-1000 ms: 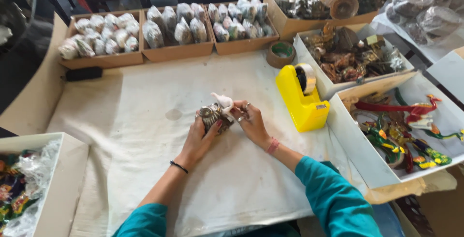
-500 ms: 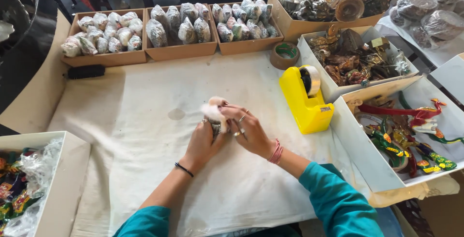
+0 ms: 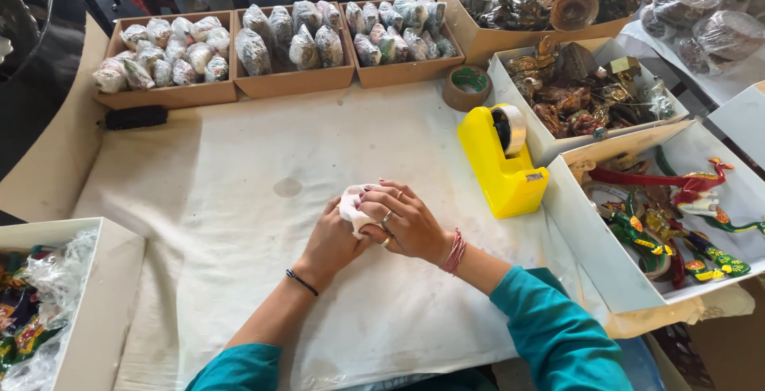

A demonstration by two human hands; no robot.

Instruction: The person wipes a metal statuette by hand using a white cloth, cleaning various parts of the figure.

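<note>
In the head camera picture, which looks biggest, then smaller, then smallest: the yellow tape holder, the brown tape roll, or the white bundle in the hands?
1. Yellow tape holder, clearly biggest.
2. and 3. Brown tape roll and white bundle look alike. The hands cover part of the bundle, and the roll lies farther from the camera, so I can't rank them.

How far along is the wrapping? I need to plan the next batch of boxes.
Done: three cardboard boxes of wrapped bundles stand at the far edge of the table. In hand: both the left hand and the right hand close around one small item in white wrap. Left: unwrapped figurines fill the box on the right, and painted ones lie in the white tray.
</note>
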